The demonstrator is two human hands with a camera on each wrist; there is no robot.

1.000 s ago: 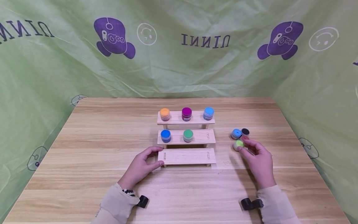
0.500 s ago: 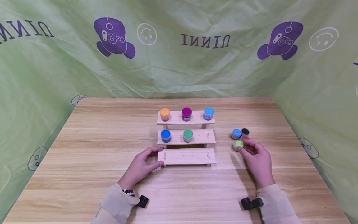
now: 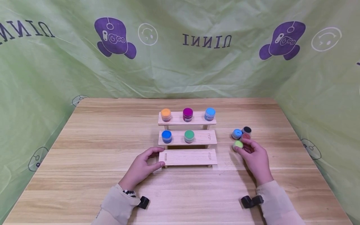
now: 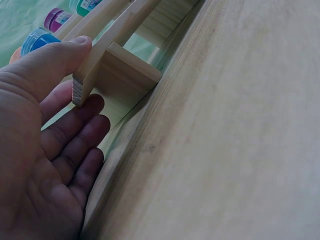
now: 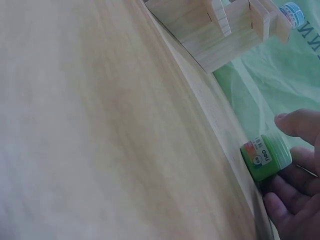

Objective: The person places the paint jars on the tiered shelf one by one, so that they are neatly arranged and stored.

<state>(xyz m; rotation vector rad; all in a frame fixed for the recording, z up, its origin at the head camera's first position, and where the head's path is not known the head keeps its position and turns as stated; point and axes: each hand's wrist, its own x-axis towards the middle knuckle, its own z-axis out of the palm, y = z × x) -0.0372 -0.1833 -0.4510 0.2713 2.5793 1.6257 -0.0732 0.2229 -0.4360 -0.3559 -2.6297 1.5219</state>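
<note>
My left hand point(image 3: 142, 167) holds the left end of the lowest step of a three-step wooden display stand point(image 3: 188, 157). In the left wrist view, the thumb lies on top of that step's end and fingertips come up to its underside. My right hand point(image 3: 256, 159) has thumb and fingers around a light green paint jar point(image 3: 238, 145) right of the stand. The right wrist view shows this jar point(image 5: 265, 156) upright, low at the table, thumb at its lid. Right behind it are a red-lidded jar point(image 3: 246, 136), a light blue jar point(image 3: 237, 134) and a black-lidded jar point(image 3: 247, 130).
Orange point(image 3: 166, 115), purple point(image 3: 187, 114) and light blue point(image 3: 209, 114) jars stand on the top step. The middle step bears a dark blue jar point(image 3: 167, 136) and a green jar point(image 3: 189, 136). A green printed cloth point(image 3: 180, 72) hangs behind the wooden table point(image 3: 98, 140).
My right hand has shifted slightly left, and the light green jar with it. The red and black-lidded jars have moved a little too. My left hand keeps its place on the stand.
</note>
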